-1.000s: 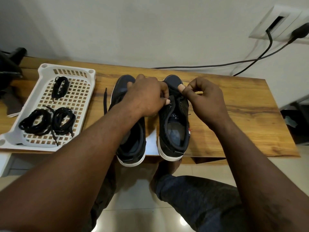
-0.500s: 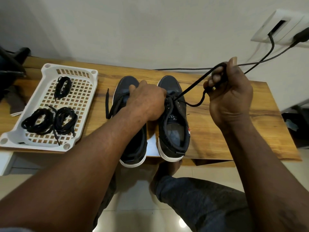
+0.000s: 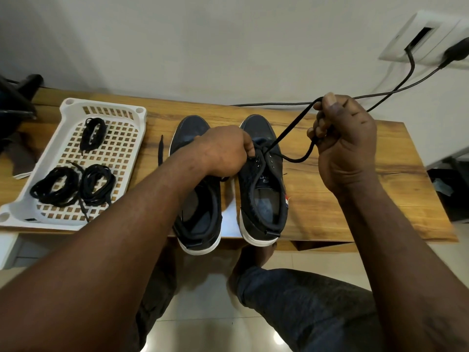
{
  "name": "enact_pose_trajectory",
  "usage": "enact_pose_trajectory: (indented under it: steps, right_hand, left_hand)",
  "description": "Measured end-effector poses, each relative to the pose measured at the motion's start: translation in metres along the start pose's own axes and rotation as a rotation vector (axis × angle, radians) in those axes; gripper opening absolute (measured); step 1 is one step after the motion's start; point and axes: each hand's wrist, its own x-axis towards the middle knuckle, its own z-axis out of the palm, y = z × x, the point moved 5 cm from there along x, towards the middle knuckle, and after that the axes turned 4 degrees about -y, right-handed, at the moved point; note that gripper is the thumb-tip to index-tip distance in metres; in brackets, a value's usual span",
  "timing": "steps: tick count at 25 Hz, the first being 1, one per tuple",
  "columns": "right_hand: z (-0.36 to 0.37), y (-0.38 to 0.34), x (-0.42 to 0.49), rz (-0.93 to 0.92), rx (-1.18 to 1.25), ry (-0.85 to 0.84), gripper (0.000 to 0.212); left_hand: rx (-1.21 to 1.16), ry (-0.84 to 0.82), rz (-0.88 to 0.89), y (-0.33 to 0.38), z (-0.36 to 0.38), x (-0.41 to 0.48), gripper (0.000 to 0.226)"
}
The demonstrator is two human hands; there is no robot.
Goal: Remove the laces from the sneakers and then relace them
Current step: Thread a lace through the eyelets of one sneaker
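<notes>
Sitting on the left end of the bench [image 3: 355, 199] is a white tray [image 3: 63, 107] with three black lace bundles [image 3: 54, 185] in it. Next come two dark sneakers, side by side, with their toes to the wall. A loose lace end [image 3: 160, 151] lies just beside the left sneaker [image 3: 190, 128]. My left hand [image 3: 223, 151] reaches over that sneaker, and its curled fingers hold the right sneaker [image 3: 264, 199] by its lace holes. A black lace [image 3: 291, 130] runs from those holes up to my right hand [image 3: 345, 146], which is above the bench. That hand grips the lace tight, and a loop of it hangs below my fingers.
</notes>
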Motion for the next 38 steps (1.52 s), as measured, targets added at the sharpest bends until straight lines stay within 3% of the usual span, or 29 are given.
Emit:
enact_pose_trajectory:
  steps: [5,9,11,17,22,26,31,36,38]
  right_hand:
    - [-0.002,-0.001,-0.001,-0.001,-0.024,-0.005,0.013]
    - [-0.006,0.005,0.0,0.034,-0.173,-0.013,0.013]
    - [-0.009,0.01,0.0,0.07,-0.195,-0.005,0.017]
    - [-0.003,0.012,-0.003,0.079,-0.276,-0.109,0.026]
    - [0.004,0.006,-0.003,0.029,-0.209,-0.143,0.022]
    - [-0.001,0.006,-0.002,0.041,-0.204,-0.101,0.021]
    - [-0.002,0.01,-0.002,0.067,-0.241,-0.086,0.02]
    - [0.006,0.009,-0.004,0.05,-0.262,-0.135,0.021]
    - [0.007,0.011,-0.004,0.057,-0.279,-0.135,0.022]
  left_hand:
    - [-0.07,0.11,0.046,0.004,0.014,0.011,0.04]
    - [0.448,0.183,-0.03,0.006,0.015,0.009,0.012]
    - [0.526,0.156,-0.06,0.002,0.017,0.008,0.013]
    - [0.036,0.243,0.042,0.006,0.011,0.01,0.005]
    - [0.091,0.242,-0.002,0.003,0.022,0.014,0.009]
    - [0.5,0.227,-0.095,-0.003,0.015,0.011,0.009]
    - [0.041,0.234,0.057,-0.002,0.008,0.015,0.006]
    - [0.119,0.307,0.097,0.007,0.022,0.014,0.003]
    - [0.281,0.329,0.02,0.006,0.021,0.013,0.018]
